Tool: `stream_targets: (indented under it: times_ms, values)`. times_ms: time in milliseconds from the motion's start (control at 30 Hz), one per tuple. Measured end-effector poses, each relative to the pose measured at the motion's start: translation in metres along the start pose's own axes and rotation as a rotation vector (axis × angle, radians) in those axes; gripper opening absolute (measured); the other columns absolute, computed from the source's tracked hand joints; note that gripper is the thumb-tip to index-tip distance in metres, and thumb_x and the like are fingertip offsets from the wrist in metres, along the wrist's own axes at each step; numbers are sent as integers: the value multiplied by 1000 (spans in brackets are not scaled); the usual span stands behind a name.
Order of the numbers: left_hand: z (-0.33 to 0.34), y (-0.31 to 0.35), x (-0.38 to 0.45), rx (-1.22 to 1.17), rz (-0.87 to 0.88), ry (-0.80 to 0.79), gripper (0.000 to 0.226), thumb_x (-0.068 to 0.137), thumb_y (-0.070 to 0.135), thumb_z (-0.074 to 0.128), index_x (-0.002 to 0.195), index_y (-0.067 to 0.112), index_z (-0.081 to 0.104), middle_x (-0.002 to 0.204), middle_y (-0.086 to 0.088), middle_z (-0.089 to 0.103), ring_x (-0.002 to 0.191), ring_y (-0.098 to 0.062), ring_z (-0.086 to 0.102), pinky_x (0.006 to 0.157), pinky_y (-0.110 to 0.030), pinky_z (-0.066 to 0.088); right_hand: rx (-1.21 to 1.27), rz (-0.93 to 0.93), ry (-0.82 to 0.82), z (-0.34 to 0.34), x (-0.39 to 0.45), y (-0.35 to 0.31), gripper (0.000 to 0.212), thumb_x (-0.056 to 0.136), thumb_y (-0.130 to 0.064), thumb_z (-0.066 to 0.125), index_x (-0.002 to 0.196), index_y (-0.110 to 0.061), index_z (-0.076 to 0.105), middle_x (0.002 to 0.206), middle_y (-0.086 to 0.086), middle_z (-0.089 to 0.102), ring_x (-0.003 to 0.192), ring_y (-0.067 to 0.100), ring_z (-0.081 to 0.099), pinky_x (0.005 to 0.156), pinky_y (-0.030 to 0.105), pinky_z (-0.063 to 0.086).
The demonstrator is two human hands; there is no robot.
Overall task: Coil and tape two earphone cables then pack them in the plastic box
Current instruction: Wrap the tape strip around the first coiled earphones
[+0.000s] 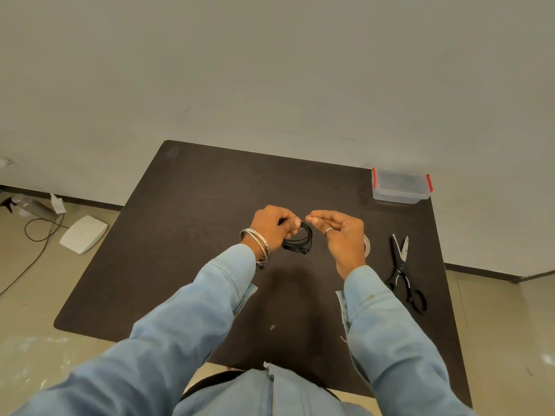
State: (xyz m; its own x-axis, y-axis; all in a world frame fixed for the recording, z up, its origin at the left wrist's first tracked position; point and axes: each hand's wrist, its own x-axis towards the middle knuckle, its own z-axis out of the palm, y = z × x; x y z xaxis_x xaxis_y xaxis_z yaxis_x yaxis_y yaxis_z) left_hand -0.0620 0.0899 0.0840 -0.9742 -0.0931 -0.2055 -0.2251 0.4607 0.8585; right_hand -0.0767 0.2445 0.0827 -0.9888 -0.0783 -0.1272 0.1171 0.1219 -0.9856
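My left hand (274,225) grips a coiled black earphone cable (298,243) above the middle of the dark table (186,235). My right hand (339,232) is raised just right of the coil, thumb and fingers pinched together near its top; what they pinch is too small to make out. A tape roll (367,244) lies on the table, mostly hidden behind my right hand. The clear plastic box (401,187) with red clips stands closed at the table's far right corner; something dark shows inside it.
Black-handled scissors (404,270) lie on the table right of my right hand. Off the table on the floor at left are a white flat device (84,234), a loose cable (39,232) and a spray bottle (30,205). A small scrap (272,327) lies near the table's front.
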Motion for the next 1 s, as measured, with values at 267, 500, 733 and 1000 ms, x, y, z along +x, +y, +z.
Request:
stream_targets:
  times_ms: [267, 500, 733, 1000]
  values:
    - [-2, -1, -2, 3, -93, 92, 14, 92, 12, 56, 89, 7, 70, 73, 0, 65, 57, -4, 55, 55, -8, 44, -43, -15, 64, -8, 0, 3, 18, 90, -2, 58, 88, -14, 71, 95, 2, 73, 95, 15, 67, 87, 34, 53]
    - [-7, 4, 0, 3, -115, 221, 17, 91, 16, 58, 87, 6, 72, 69, 0, 64, 56, -2, 55, 50, -6, 43, -218, 25, -327, -10, -10, -18, 20, 86, -8, 65, 81, -26, 73, 123, -2, 57, 120, 15, 50, 104, 40, 37]
    - [-5, 10, -4, -8, -65, 59, 15, 90, 19, 60, 90, 16, 74, 75, -1, 70, 69, -11, 63, 62, -17, 46, -304, -94, -192, 6, -2, -21, 17, 77, -8, 75, 85, -23, 72, 115, 4, 57, 112, 13, 50, 100, 33, 38]
    - [-6, 0, -4, -290, -97, -26, 17, 89, 16, 62, 77, 14, 74, 74, -9, 72, 61, -15, 61, 77, -37, 55, -290, -98, -109, 4, 3, -17, 20, 77, -9, 75, 79, -28, 72, 105, -6, 67, 105, 14, 60, 98, 42, 46]
